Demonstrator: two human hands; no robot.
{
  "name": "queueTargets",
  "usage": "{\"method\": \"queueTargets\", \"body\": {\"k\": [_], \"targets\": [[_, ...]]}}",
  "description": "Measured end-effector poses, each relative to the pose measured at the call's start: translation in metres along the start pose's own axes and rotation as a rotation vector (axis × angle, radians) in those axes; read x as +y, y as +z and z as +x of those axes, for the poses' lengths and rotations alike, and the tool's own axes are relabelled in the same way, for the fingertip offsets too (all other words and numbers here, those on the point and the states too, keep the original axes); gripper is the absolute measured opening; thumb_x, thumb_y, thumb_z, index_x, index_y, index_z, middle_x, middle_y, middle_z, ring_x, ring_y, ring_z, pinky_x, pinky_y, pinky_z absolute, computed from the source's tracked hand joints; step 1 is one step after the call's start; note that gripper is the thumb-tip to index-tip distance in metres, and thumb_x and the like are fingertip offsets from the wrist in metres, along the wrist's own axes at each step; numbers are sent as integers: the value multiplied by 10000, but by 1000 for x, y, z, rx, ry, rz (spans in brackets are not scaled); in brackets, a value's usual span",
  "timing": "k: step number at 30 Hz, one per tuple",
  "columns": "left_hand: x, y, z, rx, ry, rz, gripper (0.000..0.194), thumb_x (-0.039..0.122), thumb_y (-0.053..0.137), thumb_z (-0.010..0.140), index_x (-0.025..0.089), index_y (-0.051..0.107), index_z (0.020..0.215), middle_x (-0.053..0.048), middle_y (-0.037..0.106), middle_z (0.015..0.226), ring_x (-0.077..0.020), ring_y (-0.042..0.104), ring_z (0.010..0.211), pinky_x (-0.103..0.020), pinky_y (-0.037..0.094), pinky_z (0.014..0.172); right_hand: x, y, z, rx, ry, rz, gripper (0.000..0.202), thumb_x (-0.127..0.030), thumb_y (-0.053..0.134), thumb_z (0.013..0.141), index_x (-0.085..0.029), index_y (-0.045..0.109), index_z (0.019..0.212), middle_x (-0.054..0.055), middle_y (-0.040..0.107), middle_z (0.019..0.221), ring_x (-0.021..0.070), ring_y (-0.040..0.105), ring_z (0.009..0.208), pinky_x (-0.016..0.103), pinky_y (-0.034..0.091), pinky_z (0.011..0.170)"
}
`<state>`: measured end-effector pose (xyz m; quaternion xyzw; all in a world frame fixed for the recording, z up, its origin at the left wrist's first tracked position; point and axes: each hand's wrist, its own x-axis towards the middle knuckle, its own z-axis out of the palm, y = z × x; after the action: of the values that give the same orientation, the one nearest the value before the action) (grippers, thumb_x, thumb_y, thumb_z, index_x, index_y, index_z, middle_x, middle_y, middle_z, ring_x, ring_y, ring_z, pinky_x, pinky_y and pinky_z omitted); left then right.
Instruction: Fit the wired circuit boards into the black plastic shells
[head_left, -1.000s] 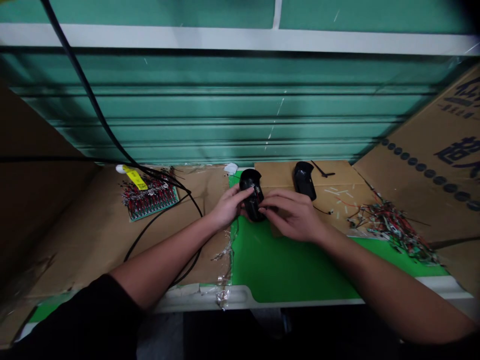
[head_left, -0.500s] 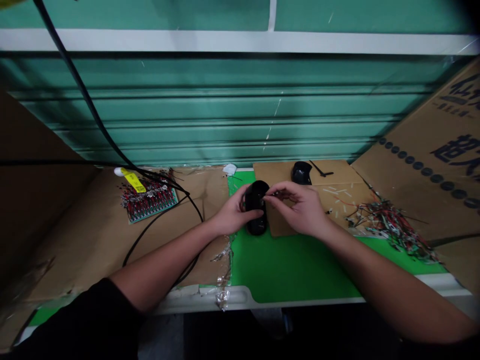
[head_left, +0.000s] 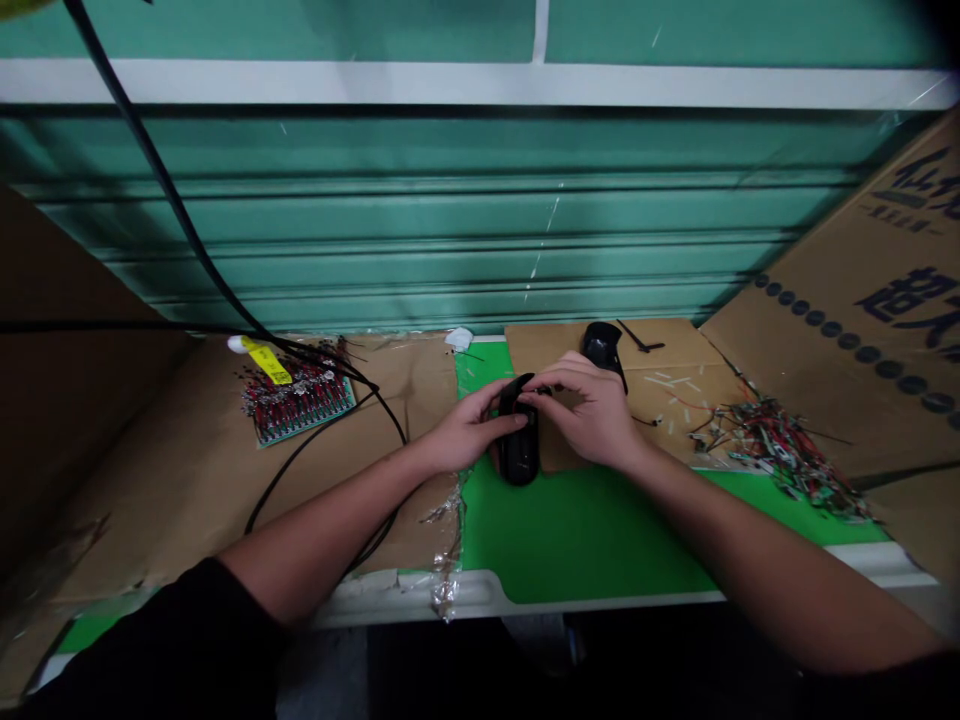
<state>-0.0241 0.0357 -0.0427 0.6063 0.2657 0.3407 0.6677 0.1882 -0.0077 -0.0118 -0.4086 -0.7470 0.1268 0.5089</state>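
My left hand (head_left: 478, 428) is closed around a glossy black plastic shell (head_left: 519, 455), its thumb lying across the front. The shell is long and rounded, held over the green mat. At the shell's upper part, my right hand (head_left: 592, 408) has thumb and forefinger pinched together on something too small and dark to name. A thin dark wire (head_left: 646, 422) with a small end shows just right of that hand. Behind the right hand, a second black shell (head_left: 602, 345) rests on a piece of cardboard (head_left: 540, 340).
To the left lies a circuit board panel (head_left: 300, 405) bristling with red and black wires; a black cable (head_left: 180, 200) with a yellow tag (head_left: 270, 364) hangs there. Tangled wires (head_left: 795, 455) pile at right. A thin black piece (head_left: 641, 338) and white slivers (head_left: 679, 382) lie on the cardboard.
The shell has tilted and dropped slightly towards me. My right hand has shifted a little left, with its fingers now closer over the shell's upper part.
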Motion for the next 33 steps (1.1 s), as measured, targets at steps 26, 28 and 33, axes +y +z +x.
{"method": "queueTargets", "body": {"k": [26,28,33], "targets": [[1,1,4,-22,23,20,354,384,857,858,204,843,1162,-71,827,1090,-282,717,1116,-413,514,1067,12,-6,-1,-28,-255,-359,136,-213,695,1007,-283,746,1112,66,741,1021,269,634,941,483,466,861],[2,1,4,-7,13,3,358,375,866,844,199,841,1155,-68,828,1061,-274,728,1078,-402,532,1035,12,-8,0,-77,-295,-431,141,-206,682,1007,-284,747,1104,68,733,1026,271,621,937,480,449,846],[5,2,4,30,-32,-57,417,389,898,820,180,826,1174,-68,826,980,-260,749,1013,-369,567,953,9,-14,3,-180,-284,-555,128,-302,687,1025,-243,774,1099,126,708,1195,322,616,1072,522,461,897]]}}
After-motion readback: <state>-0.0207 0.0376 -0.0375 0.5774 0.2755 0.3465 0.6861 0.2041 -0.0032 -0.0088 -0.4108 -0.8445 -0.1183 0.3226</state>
